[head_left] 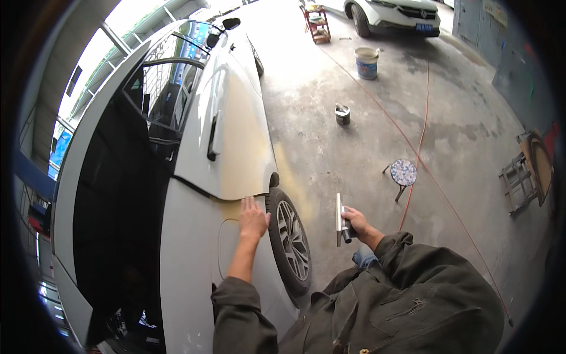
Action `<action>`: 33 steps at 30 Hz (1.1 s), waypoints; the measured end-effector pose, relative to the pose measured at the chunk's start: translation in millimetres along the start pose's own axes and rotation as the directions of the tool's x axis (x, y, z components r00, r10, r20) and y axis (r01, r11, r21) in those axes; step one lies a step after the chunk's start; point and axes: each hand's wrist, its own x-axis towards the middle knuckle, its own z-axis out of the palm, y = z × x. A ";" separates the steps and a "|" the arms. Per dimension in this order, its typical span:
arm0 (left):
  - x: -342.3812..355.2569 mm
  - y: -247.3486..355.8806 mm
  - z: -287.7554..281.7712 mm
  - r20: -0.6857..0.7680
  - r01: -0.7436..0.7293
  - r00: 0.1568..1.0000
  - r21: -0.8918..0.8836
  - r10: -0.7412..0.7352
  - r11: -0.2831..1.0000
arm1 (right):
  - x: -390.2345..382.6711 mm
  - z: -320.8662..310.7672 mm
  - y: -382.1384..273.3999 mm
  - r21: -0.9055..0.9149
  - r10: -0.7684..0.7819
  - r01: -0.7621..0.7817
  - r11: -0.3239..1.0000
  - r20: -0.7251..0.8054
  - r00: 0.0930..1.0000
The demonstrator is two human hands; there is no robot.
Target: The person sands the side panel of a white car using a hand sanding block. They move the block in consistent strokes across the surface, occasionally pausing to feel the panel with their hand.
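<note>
My left hand lies flat on the silver car's rear fender, fingers stretched toward the back edge of the door. A dull yellowish patch covers the door's lower part and runs onto the fender by my fingertips. Just right of that hand is the rear wheel with its dark tyre and spoked rim. Away from the car, my right hand is closed around the handle of a long, flat sanding block with a dark round stub. The block is held on edge, touching nothing.
A round patterned stool stands on the concrete at the right, beside crossing red hoses. Farther off are an open dark can, a larger bucket, a red rack and a white car. A wooden chair is far right.
</note>
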 end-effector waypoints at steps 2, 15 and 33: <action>41.4 -16.9 3.9 0.039 0.021 0.999 0.113 -0.026 0.993 | 28.7 -29.1 -2.5 0.015 -0.018 0.019 1.000 -0.053 0.998; 263.0 -106.6 33.1 0.226 -0.107 0.974 0.508 -0.012 0.855 | 113.1 -88.1 -33.7 0.321 0.133 -0.014 0.947 -0.352 0.927; 583.8 -173.9 49.3 0.272 -0.149 0.961 0.650 -0.045 0.745 | 164.4 -39.4 -33.9 0.398 0.241 0.032 0.917 -0.617 0.749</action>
